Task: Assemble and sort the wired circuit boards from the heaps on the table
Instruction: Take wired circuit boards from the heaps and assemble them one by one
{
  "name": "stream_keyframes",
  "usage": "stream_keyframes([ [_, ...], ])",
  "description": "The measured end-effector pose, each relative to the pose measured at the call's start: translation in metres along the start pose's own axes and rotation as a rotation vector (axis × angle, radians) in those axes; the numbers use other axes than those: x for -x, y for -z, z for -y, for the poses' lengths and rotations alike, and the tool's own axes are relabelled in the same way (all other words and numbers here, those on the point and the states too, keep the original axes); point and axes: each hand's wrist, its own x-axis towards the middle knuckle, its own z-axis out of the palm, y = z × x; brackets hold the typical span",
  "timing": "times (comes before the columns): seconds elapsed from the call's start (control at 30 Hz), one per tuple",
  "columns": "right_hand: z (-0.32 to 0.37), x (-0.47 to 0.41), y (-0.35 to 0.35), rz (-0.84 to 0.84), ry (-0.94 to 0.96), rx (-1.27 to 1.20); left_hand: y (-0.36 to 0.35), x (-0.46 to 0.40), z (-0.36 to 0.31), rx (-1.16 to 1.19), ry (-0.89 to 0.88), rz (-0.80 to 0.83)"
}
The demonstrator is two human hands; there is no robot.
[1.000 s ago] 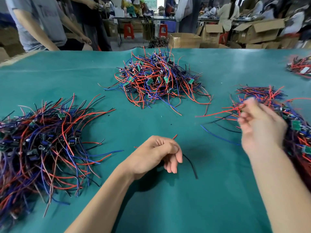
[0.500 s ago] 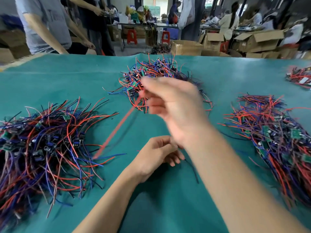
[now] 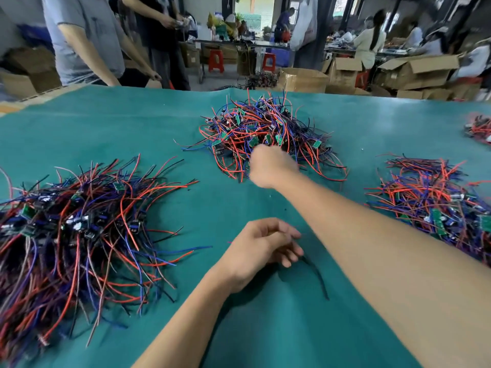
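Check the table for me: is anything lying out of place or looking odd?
One thing: a lone black wire lies loose on the green table cover, just right of the left hand, apart from all the heaps. The right hand is at the middle heap. No visible damage.

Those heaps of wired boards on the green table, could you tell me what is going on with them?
A person is sorting them by hand. The right hand reaches into the middle heap, blurred. The left hand rests on the green table by a loose black wire. Further heaps lie left and right.
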Motion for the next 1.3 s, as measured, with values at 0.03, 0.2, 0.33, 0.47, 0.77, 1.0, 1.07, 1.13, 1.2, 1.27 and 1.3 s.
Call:
stream_keyframes([
  [0.03, -0.023, -0.001, -0.007, 0.001, -0.063, 0.027, 0.000, 0.000, -0.001, -0.001, 0.002, 0.005],
  [0.2, -0.074, -0.011, -0.026, 0.008, -0.189, -0.073, 0.000, 0.000, 0.000, 0.035, 0.018, 0.006],
  [0.33, -0.080, -0.013, -0.021, -0.094, -0.203, -0.224, 0.001, -0.001, -0.001, 0.068, 0.034, -0.001],
  [0.47, -0.098, 0.011, -0.011, -0.130, -0.220, -0.456, 0.001, -0.001, -0.003, 0.147, 0.052, -0.042],
  [0.77, -0.099, 0.137, 0.010, 0.148, -0.027, -0.974, 0.000, -0.004, -0.006, 0.372, 0.073, -0.147],
  [1.0, -0.083, 0.172, 0.002, 0.444, 0.209, -0.920, 0.004, -0.002, -0.004, 0.270, 0.055, -0.099],
  [1.07, -0.089, 0.168, -0.003, 0.358, 0.148, -0.892, 0.004, -0.002, -0.002, 0.316, 0.019, -0.122],
  [1.13, -0.099, 0.162, -0.010, 0.155, 0.005, -0.775, 0.004, -0.003, 0.000, 0.370, -0.002, -0.135],
  [1.2, -0.107, 0.157, -0.016, -0.011, -0.189, -0.821, 0.005, -0.002, 0.001, 0.362, -0.004, -0.129],
  [1.27, -0.109, 0.153, -0.023, -0.113, -0.319, -0.841, 0.006, -0.002, 0.002, 0.302, -0.008, -0.103],
  [1.3, -0.108, 0.150, -0.025, -0.145, -0.351, -0.808, 0.006, -0.002, 0.002, 0.267, -0.009, -0.079],
])
